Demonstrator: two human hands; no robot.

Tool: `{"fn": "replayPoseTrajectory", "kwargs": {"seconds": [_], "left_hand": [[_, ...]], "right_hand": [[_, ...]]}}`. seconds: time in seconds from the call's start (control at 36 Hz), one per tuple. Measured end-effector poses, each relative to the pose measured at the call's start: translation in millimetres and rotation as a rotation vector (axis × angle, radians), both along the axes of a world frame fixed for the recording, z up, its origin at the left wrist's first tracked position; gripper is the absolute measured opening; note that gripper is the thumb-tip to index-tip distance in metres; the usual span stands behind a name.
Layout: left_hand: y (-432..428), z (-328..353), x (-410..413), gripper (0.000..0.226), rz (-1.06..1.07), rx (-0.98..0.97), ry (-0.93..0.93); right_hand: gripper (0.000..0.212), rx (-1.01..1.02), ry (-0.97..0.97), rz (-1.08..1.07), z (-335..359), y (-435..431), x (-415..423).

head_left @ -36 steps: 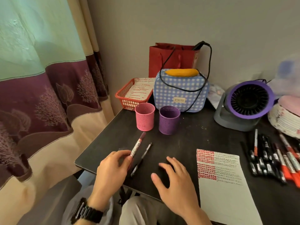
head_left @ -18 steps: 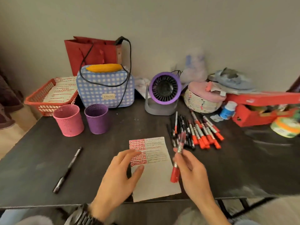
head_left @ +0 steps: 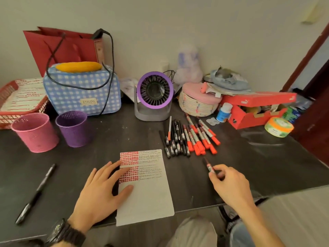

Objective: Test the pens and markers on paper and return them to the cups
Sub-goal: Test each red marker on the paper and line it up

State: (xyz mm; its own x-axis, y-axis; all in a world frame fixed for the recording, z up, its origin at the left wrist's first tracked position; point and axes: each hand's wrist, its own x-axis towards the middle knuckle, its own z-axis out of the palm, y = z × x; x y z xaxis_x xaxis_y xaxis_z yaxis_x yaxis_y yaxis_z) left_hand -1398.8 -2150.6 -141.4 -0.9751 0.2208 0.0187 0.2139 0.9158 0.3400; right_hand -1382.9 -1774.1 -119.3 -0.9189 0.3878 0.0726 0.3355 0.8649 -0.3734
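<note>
Nearest us, our left hand (head_left: 99,193) lies spread flat on the paper (head_left: 146,196). Right of the paper, our right hand (head_left: 229,184) pinches a red-labelled marker (head_left: 209,166). Its long axis runs away from us along the bench (head_left: 267,166), dark end toward the marker pile (head_left: 187,138).

Two hands at work over one counter (head_left: 124,136): the left hand (head_left: 99,193) and the right hand (head_left: 231,186), the right holding one marker (head_left: 210,166). Two cups: one pink cup (head_left: 35,132) and one purple cup (head_left: 74,130). One paper (head_left: 147,196). One lone pen (head_left: 35,193). One heap of black pens (head_left: 175,138) and red-capped markers (head_left: 201,138), packed too tightly for an exact count. Also one fan (head_left: 154,91), one checked bag (head_left: 81,93), one paper bag (head_left: 71,47), one red basket (head_left: 10,85), one woven basket (head_left: 195,106), one shoebox (head_left: 249,118), one bottle (head_left: 224,113), one tub (head_left: 278,126) and one watch (head_left: 60,230).
</note>
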Motion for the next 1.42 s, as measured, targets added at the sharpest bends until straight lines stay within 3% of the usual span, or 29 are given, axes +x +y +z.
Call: {"fn": "replayPoseTrajectory", "kwargs": {"seconds": [0.36,0.53,0.72,0.89,1.06,1.25,1.42], "left_hand": [[2,-2,3,0.048,0.046,0.089,0.023],[1,-3,2,0.047,0.059,0.125,0.044],[-1,-6,-1,0.043,0.109,0.150,0.060],[-2,-7,0,0.042,0.104,0.133,0.065],[-4,-10,-1,0.042,0.113,0.120,0.050],[0,-6,-3,0.066,0.101,0.117,0.033],[3,-8,0,0.044,0.130,0.144,0.052]], "right_hand": [[0.017,0.066,0.022,-0.070,-5,-4,5],[0.012,0.067,0.117,-0.061,-10,-3,8],[0.030,0.065,0.056,-0.047,-16,-3,9],[0.012,0.046,0.160,-0.066,-19,-8,13],[0.020,0.066,0.144,-0.094,-23,-7,16],[0.025,0.060,0.174,-0.070,-5,-11,5],[0.028,0.011,0.212,0.084,17,-15,-56]]}}
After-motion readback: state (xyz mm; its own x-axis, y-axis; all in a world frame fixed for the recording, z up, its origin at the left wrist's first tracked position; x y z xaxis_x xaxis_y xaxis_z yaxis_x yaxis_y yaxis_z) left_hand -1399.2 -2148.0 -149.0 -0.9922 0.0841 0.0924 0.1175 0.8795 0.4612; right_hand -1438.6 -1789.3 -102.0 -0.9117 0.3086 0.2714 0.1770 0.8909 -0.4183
